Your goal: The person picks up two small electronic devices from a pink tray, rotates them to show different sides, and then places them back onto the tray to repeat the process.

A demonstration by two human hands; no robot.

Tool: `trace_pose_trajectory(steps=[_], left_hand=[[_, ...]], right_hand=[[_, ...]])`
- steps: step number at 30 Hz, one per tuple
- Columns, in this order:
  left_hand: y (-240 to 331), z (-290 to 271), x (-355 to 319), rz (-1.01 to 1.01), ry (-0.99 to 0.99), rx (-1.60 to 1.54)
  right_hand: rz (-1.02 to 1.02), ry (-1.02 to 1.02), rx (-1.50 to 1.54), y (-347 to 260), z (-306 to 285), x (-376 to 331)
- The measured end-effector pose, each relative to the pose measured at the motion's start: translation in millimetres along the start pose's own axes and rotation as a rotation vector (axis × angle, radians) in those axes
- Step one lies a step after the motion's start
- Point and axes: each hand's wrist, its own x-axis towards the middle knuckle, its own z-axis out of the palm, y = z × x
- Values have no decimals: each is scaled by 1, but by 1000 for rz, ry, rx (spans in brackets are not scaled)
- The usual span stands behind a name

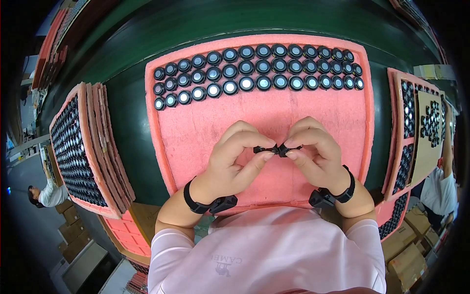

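Observation:
My left hand and my right hand meet over the bare lower half of a pink foam tray. Between their fingertips they pinch small black parts, the left on one piece and the right on the other, touching in the middle. Both wrists wear black bands. Three rows of round black pieces with shiny centres fill the tray's far part.
A stack of pink foam trays full of the same round pieces stands at my left. More filled trays lie at my right. The bench is dark green. Other people are at the far left and far right edges. Cardboard boxes are below.

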Motion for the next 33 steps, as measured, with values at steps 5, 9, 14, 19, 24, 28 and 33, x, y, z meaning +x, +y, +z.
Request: trace_pose_trajectory(steps=[5, 9, 14, 19, 24, 28, 33], left_hand=[[-3, -5, 2, -60, -12, 72], [-9, -9, 13, -118, 91, 292], [-16, -28, 15, 15, -106, 646], [-5, -32, 19, -48, -171, 758], [-5, -26, 16, -154, -175, 951], [-1, -23, 13, -123, -147, 971], [22, -57, 0, -157, -109, 974]], right_hand=[[204, 35, -19, -10, 1, 5], [170, 88, -285, 3, 0, 8], [32, -73, -616, 12, -2, 5], [71, -165, -632, 9, -4, 10], [118, -133, -653, 4, 1, 13], [118, -182, -695, 5, 5, 15], [147, -290, -698, -6, 9, 32]])
